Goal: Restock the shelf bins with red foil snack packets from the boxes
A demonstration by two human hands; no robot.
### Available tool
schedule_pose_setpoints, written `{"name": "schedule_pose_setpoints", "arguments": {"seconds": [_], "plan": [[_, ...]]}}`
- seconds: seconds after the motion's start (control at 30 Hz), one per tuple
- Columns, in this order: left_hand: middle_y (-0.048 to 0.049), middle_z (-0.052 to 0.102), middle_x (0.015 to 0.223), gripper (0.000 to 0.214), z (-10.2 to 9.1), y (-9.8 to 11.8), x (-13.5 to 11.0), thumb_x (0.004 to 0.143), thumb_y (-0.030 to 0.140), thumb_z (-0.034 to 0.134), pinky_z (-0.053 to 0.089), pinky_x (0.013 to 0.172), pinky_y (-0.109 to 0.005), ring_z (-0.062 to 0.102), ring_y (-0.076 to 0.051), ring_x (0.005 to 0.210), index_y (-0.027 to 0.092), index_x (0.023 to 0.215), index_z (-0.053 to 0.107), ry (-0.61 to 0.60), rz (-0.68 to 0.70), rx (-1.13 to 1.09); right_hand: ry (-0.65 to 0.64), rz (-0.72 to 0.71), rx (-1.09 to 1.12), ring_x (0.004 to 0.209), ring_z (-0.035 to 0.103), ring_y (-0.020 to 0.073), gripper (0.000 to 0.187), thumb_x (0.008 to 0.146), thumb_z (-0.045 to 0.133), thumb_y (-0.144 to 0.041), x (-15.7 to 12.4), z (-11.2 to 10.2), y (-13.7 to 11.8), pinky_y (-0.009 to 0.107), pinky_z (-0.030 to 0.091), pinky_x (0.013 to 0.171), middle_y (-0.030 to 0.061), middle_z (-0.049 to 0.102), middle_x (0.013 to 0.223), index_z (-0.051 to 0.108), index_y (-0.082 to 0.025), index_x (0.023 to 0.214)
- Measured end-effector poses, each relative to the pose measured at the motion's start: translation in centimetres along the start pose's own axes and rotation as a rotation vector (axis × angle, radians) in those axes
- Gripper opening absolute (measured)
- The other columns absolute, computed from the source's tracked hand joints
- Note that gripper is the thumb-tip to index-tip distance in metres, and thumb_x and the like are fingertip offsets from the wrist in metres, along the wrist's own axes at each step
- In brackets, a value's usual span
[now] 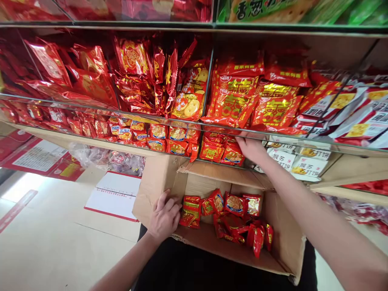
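An open cardboard box sits against my body, holding several small red and gold snack packets. My left hand grips the box's near left rim, fingers curled over the edge. My right hand reaches up into the glass-fronted shelf bin, its fingers behind the glass among red packets; whether it holds one is hidden. The bin is full of similar red packets.
Shelf compartments hold large red bags and biscuit packs. White-labelled packs lie right of my hand. A glass front edge runs across. A red-edged notebook lies on the pale floor at left.
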State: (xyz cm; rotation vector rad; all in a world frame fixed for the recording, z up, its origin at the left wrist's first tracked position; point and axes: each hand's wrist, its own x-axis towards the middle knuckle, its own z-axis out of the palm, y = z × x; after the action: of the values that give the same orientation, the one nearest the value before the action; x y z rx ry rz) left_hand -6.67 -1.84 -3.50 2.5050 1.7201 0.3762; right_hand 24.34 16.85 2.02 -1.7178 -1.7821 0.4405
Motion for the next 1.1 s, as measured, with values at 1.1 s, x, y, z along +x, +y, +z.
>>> {"name": "schedule_pose_setpoints", "arguments": {"seconds": [1.1], "plan": [[-0.0093, 0.066, 0.090, 0.040, -4.6, 11.7, 4.6, 0.080, 0.048, 0.045, 0.049, 0.053, -0.026, 0.066, -0.018, 0.068, 0.017, 0.105, 0.049, -0.519, -0.645, -1.784, -0.374, 0.419, 0.963, 0.085, 0.059, 0.0194, 0.034, 0.078, 0.049, -0.050, -19.1, -1.4, -7.0, 0.032, 0.044, 0.078, 0.0020, 0.066, 0.088, 0.062, -0.022, 0.092]]}}
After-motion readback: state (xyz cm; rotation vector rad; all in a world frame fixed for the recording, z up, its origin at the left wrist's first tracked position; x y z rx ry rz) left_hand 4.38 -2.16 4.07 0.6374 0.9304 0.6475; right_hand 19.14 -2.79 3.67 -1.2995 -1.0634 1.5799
